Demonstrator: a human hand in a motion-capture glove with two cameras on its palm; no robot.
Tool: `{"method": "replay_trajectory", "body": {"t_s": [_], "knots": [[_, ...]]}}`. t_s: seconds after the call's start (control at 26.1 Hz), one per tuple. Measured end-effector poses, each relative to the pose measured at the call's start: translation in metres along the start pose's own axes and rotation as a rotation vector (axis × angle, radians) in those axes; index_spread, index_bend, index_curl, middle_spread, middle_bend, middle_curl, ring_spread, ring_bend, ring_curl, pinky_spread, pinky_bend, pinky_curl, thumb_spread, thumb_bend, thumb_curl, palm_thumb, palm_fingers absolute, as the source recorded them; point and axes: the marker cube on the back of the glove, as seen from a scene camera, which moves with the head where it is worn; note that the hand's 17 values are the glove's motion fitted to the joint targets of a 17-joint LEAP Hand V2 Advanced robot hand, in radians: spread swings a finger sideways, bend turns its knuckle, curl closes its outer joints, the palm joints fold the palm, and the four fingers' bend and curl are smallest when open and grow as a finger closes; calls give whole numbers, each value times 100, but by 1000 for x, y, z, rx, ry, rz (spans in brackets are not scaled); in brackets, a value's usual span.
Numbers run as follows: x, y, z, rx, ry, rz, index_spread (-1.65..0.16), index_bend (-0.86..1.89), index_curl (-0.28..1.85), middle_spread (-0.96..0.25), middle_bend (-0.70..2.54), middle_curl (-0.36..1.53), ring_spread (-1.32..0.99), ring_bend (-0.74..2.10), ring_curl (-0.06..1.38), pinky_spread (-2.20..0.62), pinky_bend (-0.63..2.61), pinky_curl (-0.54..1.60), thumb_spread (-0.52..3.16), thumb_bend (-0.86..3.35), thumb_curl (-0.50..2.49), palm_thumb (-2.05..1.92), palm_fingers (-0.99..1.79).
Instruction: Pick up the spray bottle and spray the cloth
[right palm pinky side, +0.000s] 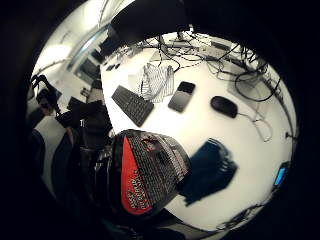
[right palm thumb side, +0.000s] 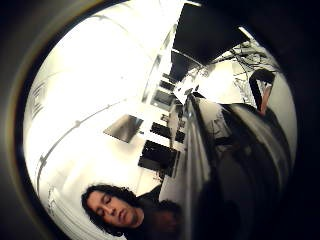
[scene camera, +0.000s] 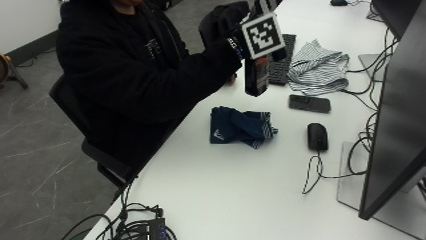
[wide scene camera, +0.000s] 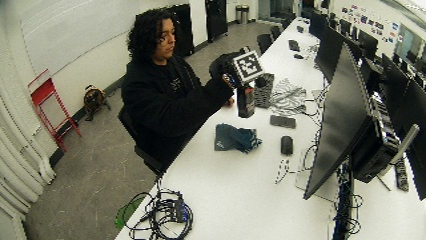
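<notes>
I see my right hand (scene camera: 234, 37) curled around the spray bottle (scene camera: 256, 75), holding it upright in the air above the desk (scene camera: 253, 190). The folded dark blue cloth (scene camera: 241, 127) lies on the desk below, well apart from the bottle.

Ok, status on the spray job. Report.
Right hand grips the bottle, lifted off the table. Blue cloth lies folded below and nearer the camera, untouched. Phone and mouse beside it, not in the way.

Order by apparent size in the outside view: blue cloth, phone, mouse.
1. Blue cloth, clearly the largest.
2. Phone and mouse look about alike; I would not rank them.
</notes>
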Motion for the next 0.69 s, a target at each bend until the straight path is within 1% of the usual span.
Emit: {"method": "replay_trajectory", "body": {"t_s": [0.08, 0.15, 0.35, 0.42, 0.58, 0.69], "knots": [[26, -13, 29, 137, -27, 33, -29, 30, 63, -21, 66, 54, -22, 68, 47, -30, 42, 40, 35, -2, 85, 96, 138], [44, -17, 53, 201, -37, 56, -29, 30, 63, -21, 66, 54, -22, 69, 47, -31, 43, 40, 35, -3, 85, 96, 138], [75, -21, 84, 267, -45, 90, -29, 29, 63, -21, 66, 55, -21, 69, 47, -31, 44, 41, 34, -3, 85, 96, 138], [83, -20, 89, 262, -62, 105, -29, 29, 63, -21, 66, 55, -21, 69, 47, -31, 44, 41, 35, -2, 86, 96, 138], [87, -19, 90, 228, -134, 122, -29, 28, 63, -21, 66, 55, -21, 70, 47, -31, 45, 41, 35, -3, 86, 96, 138], [92, -40, 82, 254, -138, 114, -29, 27, 63, -21, 66, 55, -21, 70, 47, -31, 45, 41, 36, -2, 86, 97, 138]]}}
